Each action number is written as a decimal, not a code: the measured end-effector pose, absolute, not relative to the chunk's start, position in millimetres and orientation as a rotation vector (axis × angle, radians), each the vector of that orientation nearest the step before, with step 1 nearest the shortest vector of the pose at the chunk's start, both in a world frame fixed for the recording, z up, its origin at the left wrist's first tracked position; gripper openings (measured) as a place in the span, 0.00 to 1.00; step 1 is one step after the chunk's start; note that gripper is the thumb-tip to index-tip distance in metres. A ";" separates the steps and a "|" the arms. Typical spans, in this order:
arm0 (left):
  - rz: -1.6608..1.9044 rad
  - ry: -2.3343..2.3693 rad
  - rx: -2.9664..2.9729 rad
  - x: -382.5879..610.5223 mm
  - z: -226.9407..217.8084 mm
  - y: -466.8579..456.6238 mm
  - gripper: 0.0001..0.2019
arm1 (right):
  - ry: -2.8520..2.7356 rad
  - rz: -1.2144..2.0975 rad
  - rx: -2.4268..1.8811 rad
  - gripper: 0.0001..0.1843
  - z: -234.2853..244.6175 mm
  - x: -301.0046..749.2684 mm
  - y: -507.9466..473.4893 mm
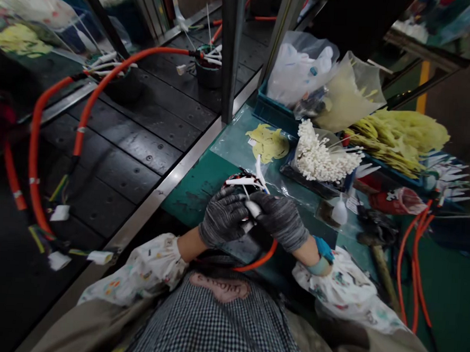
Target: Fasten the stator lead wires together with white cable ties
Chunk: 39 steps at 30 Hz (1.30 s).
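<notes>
Close to the person's chest, over the edge of the green table (194, 187), two hands in grey gloves meet. Left hand (222, 217) has its fingers curled tight around a bunch of wires with white ties (246, 181) sticking up. Right hand (280, 220) pinches a small white piece (253, 209) just beside the left hand. An orange cable (259, 260) loops under both hands. A heap of white ties (321, 157) sits further back, near yellow ties (396, 135)
</notes>
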<state>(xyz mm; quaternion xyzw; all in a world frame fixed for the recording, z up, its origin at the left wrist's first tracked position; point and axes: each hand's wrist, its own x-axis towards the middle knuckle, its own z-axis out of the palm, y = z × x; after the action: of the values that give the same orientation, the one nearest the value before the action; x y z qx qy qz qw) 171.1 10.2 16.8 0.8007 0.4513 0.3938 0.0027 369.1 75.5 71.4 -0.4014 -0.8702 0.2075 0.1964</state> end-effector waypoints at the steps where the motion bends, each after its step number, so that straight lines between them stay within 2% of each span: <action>1: 1.221 1.432 2.512 171.6 18.0 10.5 0.10 | -2.316 0.677 -1.086 0.15 73.3 368.7 75.0; 4: 1.171 1.453 2.496 170.7 22.2 10.5 0.11 | -2.003 1.058 -0.997 0.17 81.7 371.7 73.0; 8: 1.023 1.372 2.480 163.9 21.1 10.5 0.14 | -1.975 1.400 -0.968 0.12 92.9 380.4 75.0; 13: 1.017 1.371 2.466 159.8 13.3 9.8 0.13 | -1.938 1.269 -1.040 0.08 90.1 385.0 79.6; 23: 1.014 1.409 2.501 159.9 19.8 8.3 0.13 | -2.002 1.163 -1.004 0.10 77.4 386.0 79.0; 27: 1.080 1.422 2.494 162.5 25.6 7.4 0.14 | -2.180 1.199 -0.759 0.12 68.7 394.0 70.5; 31: 0.975 1.414 2.446 161.4 31.8 7.1 0.14 | -2.181 1.267 -0.849 0.13 63.0 400.2 60.1; 36: 1.138 1.338 2.458 160.9 31.3 10.0 0.11 | -2.270 1.090 -0.604 0.16 58.6 406.0 47.5; 39: 1.180 1.311 2.460 162.6 32.7 11.9 0.12 | -2.210 0.877 -0.512 0.15 54.9 386.6 49.4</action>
<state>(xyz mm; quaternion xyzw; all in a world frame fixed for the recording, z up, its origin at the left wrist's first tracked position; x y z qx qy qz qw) 162.6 11.9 32.7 0.8113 0.4325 0.3892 0.0573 386.6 49.4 54.9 -0.1974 -0.8520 0.3382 0.3475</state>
